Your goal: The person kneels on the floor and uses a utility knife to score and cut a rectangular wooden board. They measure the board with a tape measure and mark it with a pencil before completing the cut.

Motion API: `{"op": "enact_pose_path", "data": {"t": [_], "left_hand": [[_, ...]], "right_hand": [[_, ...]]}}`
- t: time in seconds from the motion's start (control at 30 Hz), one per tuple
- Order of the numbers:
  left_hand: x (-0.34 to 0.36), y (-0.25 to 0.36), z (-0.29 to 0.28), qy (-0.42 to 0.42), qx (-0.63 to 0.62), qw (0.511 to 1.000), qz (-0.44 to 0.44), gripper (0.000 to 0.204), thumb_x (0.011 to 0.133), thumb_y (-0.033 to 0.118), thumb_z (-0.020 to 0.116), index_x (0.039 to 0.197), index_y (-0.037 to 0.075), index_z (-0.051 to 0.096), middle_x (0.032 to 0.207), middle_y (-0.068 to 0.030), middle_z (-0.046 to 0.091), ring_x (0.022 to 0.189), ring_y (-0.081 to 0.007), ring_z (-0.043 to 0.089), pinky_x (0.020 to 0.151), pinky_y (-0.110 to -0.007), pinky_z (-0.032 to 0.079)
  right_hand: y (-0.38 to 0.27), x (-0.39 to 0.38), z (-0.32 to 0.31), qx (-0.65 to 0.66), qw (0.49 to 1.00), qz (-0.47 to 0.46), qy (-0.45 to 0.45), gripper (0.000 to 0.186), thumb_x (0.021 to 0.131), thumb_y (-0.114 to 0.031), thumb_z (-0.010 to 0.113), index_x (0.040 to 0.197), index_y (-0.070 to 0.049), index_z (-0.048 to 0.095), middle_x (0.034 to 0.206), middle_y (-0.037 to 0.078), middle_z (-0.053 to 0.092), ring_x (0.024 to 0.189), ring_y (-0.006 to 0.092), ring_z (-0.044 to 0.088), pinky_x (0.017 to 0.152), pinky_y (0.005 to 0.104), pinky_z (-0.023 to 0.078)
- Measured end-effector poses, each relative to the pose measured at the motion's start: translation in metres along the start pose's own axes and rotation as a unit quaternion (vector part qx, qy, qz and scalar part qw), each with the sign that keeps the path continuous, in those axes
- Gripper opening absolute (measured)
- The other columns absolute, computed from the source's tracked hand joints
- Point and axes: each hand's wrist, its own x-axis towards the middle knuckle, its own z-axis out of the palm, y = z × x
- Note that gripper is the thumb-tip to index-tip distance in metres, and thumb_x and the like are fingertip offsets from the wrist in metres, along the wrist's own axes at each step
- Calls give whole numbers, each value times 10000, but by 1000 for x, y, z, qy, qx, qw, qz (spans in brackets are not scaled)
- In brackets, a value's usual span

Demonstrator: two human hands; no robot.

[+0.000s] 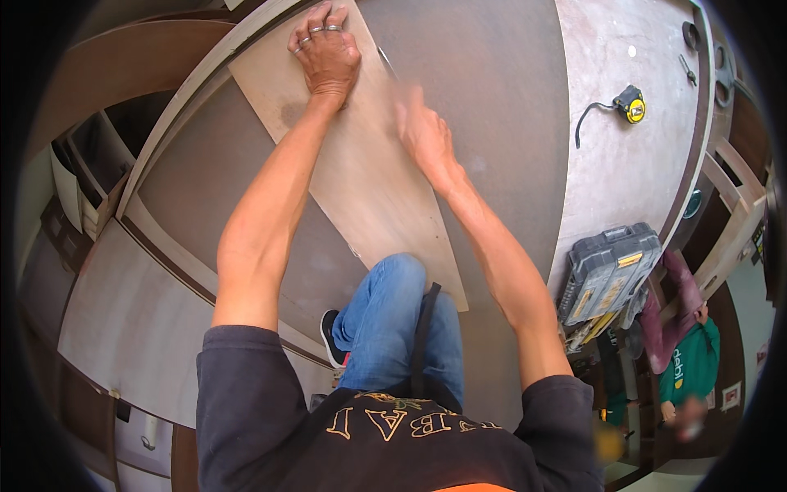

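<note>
A long pale wooden board lies aslant on a large brown panel. My left hand, with rings on its fingers, bears down on the board's far end, its fingers bent at the edge. Beside the board's right edge is my right hand, its fingers curled. Motion smears the front of that hand, and whatever it may hold cannot be made out. My jeans-clad knee is over the board's near end.
On the pale surface at right lie a yellow-and-black tape measure with a dark strap and a black tool case. Scissors-like handles show at the far right. Another person in a green top is at lower right. Curved wooden pieces stand at left.
</note>
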Motion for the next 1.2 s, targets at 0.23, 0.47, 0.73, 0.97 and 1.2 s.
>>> {"op": "enact_pose_path", "data": {"t": [0.23, 0.47, 0.73, 0.97, 1.2], "left_hand": [[2, 0, -3, -24, -9, 1000, -9, 400, 854, 118, 550, 1239, 220, 580, 1359, 28, 477, 1309, -197, 392, 1127, -461, 234], [1, 4, -4, -20, -19, 1000, -6, 419, 845, 106, 547, 1250, 205, 586, 1355, 17, 488, 1304, -205, 400, 1121, -459, 240], [1, 0, -2, -7, -20, 1000, -10, 405, 827, 122, 565, 1222, 200, 608, 1345, 21, 503, 1302, -203, 411, 1110, -455, 245], [-1, 0, -3, -6, -30, 999, -10, 404, 838, 117, 550, 1230, 200, 600, 1340, 26, 496, 1288, -201, 416, 1113, -451, 248], [0, 0, 0, -4, -10, 1000, -5, 387, 849, 133, 555, 1227, 198, 601, 1344, 14, 494, 1296, -206, 411, 1117, -457, 248]], "right_hand": [[46, -100, 13, -1, 993, 109, -49, 249, 1010, -246, 512, 1090, -11, 486, 800, 299, 635, 757, 503, 626, 668, 592, 476], [-1, -20, -26, 70, 997, 35, 23, 271, 1016, -256, 501, 1112, -3, 490, 809, 296, 647, 763, 482, 638, 679, 584, 473], [-34, 83, -19, -1, 999, -13, 29, 309, 1014, -302, 474, 1080, 0, 466, 796, 295, 672, 780, 502, 652, 701, 575, 498], [-36, 83, -12, -10, 999, -2, 31, 298, 1012, -303, 471, 1073, -12, 457, 801, 301, 671, 792, 506, 655, 709, 578, 505], [-40, 84, -10, -17, 1000, -12, 20, 285, 1013, -296, 461, 1064, -16, 443, 853, 306, 676, 852, 513, 655, 779, 596, 492]]}}
